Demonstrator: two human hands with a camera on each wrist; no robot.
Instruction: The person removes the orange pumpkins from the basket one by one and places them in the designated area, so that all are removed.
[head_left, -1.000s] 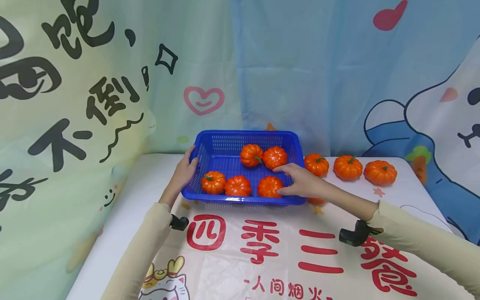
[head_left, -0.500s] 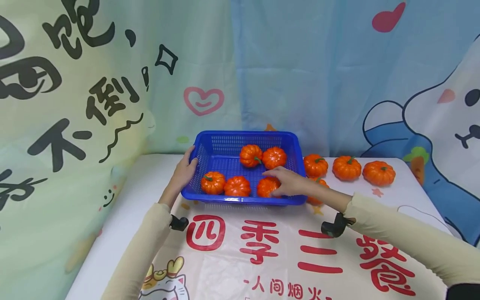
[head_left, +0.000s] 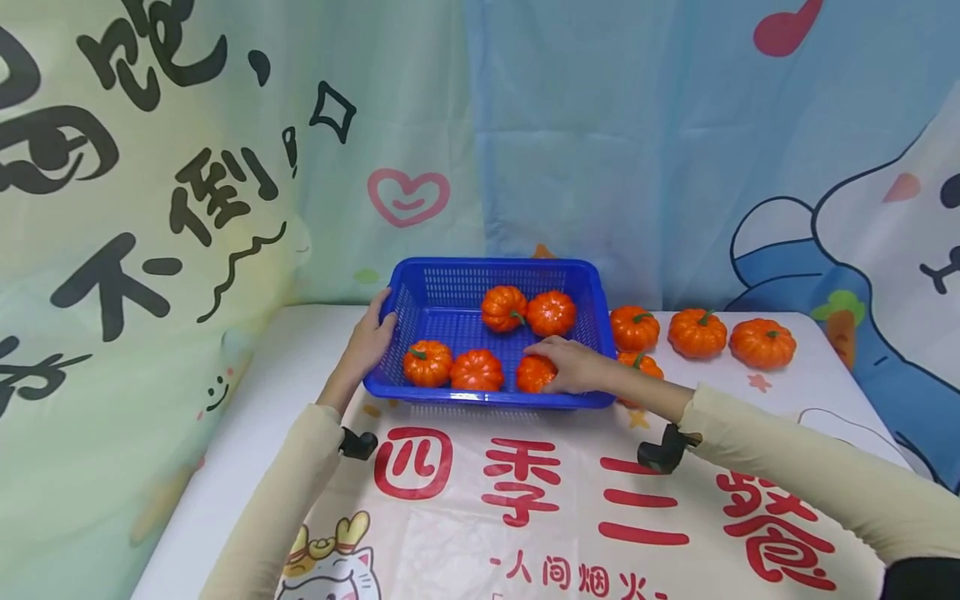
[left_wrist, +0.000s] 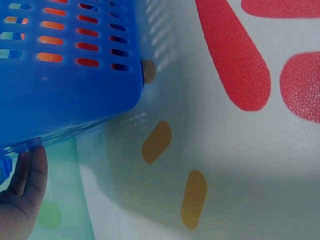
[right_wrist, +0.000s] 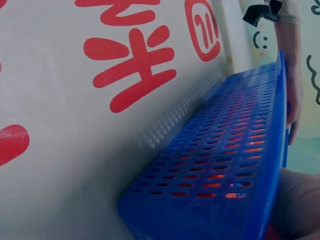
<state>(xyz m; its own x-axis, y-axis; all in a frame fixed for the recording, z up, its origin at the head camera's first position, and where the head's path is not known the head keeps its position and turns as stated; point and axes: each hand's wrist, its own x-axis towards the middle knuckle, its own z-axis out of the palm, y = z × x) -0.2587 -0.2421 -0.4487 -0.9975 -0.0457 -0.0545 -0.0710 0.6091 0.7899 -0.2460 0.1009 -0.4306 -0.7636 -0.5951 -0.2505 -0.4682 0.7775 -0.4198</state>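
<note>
The right hand point(head_left: 576, 367) is inside the blue plastic basket point(head_left: 480, 398), and its grip is around the front right pumpkin point(head_left: 534, 375), with the thumb on the near side and the fingers over the far side. This pumpkin is close to the front wall of the basket. In the right wrist view, the perforated wall hides the fingertips.

The left hand point(head_left: 369, 337) holds the basket by its left rim; its grip is narrow there, and the left wrist view shows the fingers touching under the rim.

Four more pumpkins are in the basket: a back pair point(head_left: 504, 309), side by side, and a front left pair point(head_left: 477, 370), also side by side. To the right of the basket, on the white counter point(head_left: 285, 358), three pumpkins stand in a row point(head_left: 697, 333), and a nearer pumpkin point(head_left: 645, 364) is partly hidden behind the basket and the right forearm. A printed sheet point(head_left: 577, 521) with red characters covers the front of the counter.
</note>
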